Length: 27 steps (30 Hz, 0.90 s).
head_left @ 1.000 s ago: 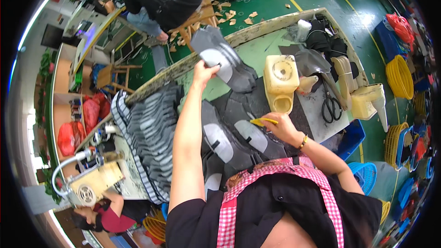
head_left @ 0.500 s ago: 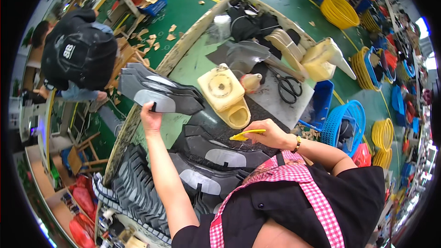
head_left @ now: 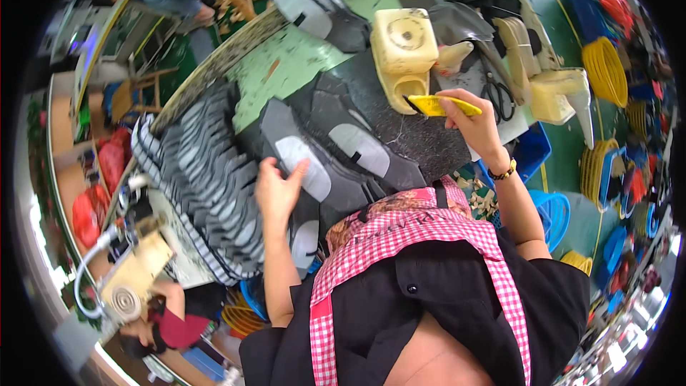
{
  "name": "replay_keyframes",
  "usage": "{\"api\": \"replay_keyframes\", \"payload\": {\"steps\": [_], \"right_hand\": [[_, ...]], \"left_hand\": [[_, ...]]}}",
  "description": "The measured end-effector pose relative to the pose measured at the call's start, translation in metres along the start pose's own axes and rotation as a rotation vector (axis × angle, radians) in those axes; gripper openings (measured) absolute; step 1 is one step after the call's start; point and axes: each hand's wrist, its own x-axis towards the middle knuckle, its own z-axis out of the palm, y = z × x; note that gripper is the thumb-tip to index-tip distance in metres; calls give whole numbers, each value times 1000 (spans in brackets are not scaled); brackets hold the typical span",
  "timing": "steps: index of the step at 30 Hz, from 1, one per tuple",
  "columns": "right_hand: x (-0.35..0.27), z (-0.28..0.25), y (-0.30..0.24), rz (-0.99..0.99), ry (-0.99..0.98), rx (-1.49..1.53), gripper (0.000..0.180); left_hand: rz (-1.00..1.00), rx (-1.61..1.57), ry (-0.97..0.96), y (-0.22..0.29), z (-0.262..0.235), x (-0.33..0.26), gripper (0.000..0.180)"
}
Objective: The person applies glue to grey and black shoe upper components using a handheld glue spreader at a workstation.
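Observation:
In my right hand (head_left: 468, 121) is a slim yellow tool (head_left: 436, 105) with a dark tip, held over the dark work mat near a cream plastic container. Its exact kind cannot be made out. My left hand (head_left: 280, 189) is open, thumb and fingers apart, at the edge of a dark grey cut piece (head_left: 296, 150) with a light grey rounded patch. A similar piece (head_left: 368, 150) lies to its right. Another stack of such pieces (head_left: 307, 11) rests at the far left of the table, out of my hands.
The cream container (head_left: 404, 39) stands on the mat (head_left: 421, 139). Black-handled scissors (head_left: 498, 96) lie to its right. Many grey pieces (head_left: 204, 171) are packed in rows at left. Blue baskets (head_left: 549, 214) stand at right. Co-workers sit at far left and lower left.
My left hand has let go of the stack, now at the far left of the table, and come back toward me. My view has shifted; the yellow tool remains in my right hand.

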Motion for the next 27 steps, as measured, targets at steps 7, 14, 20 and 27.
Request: {"api": "replay_keyframes", "payload": {"steps": [7,14,20,27], "right_hand": [[8,14,-12,-201,-65,-141,18],[15,6,11,-190,-52,-235,20],[30,12,14,-341,26,-458,17],[38,44,54,-559,113,-602,19]], "left_hand": [[-163,-363,150,-18,55,-15,103],[-184,-552,-25,-34,45,16,116],[-311,-928,-70,-12,39,-7,109],[-77,-1120,-38,25,10,-37,100]]}}
